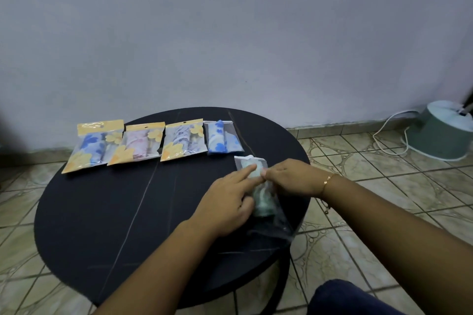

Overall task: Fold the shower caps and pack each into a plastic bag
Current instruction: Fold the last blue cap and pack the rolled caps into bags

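A folded pale green shower cap [262,199] lies inside a clear plastic bag [275,227] on the right side of the round black table [102,212]. My left hand [227,202] presses on the bag, its forefinger stretched out over the bag's far end. My right hand [291,178] pinches the bag's top edge beside that fingertip. Along the table's far edge lie three packed bags with yellow flower headers [93,144] [139,142] [183,140], plus a clear bag with a blue-flowered cap [221,138].
A grey wall stands close behind the table. Patterned floor tiles surround it. A pale green round appliance [442,130] with a white cord [389,135] sits on the floor at the far right. My knee in dark trousers [343,299] is at the lower right.
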